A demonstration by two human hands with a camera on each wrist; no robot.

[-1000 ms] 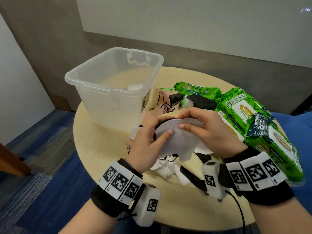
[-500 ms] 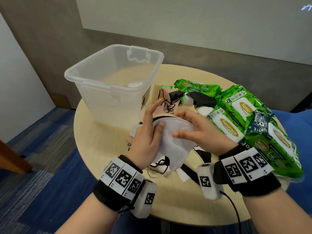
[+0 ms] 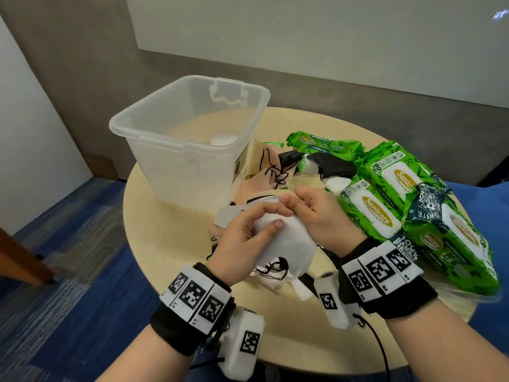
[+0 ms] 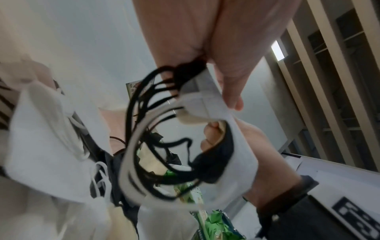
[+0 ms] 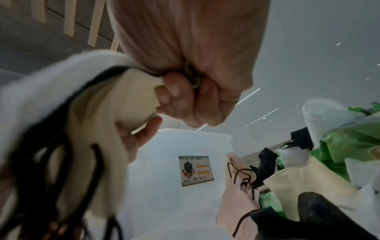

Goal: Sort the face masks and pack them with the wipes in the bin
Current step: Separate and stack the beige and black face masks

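Both hands hold a stack of folded face masks (image 3: 292, 244) with black ear loops above the round table. My left hand (image 3: 248, 238) grips the stack's near-left side, thumb on top. My right hand (image 3: 316, 216) pinches its far edge with curled fingers. In the left wrist view the mask stack (image 4: 205, 100) shows white and black layers with tangled loops. The right wrist view shows my right hand (image 5: 180, 94) clamped on a cream mask (image 5: 131, 104). More masks (image 3: 272, 175), pink, cream and black, lie beside the clear plastic bin (image 3: 170, 150). Green wipe packs (image 3: 413, 205) lie right of my hands.
The bin stands at the table's (image 3: 170, 244) far left with a small white object (image 3: 223, 139) inside. A label (image 5: 196, 170) is stuck on its side. Wipe packs reach the table's right edge. Blue carpet and a wooden leg (image 3: 16, 257) lie to the left.
My left fingers, spread half a second ago, have curled round the mask stack. My right hand's fingers have curled onto the stack's far edge. The stack has bunched up between them.
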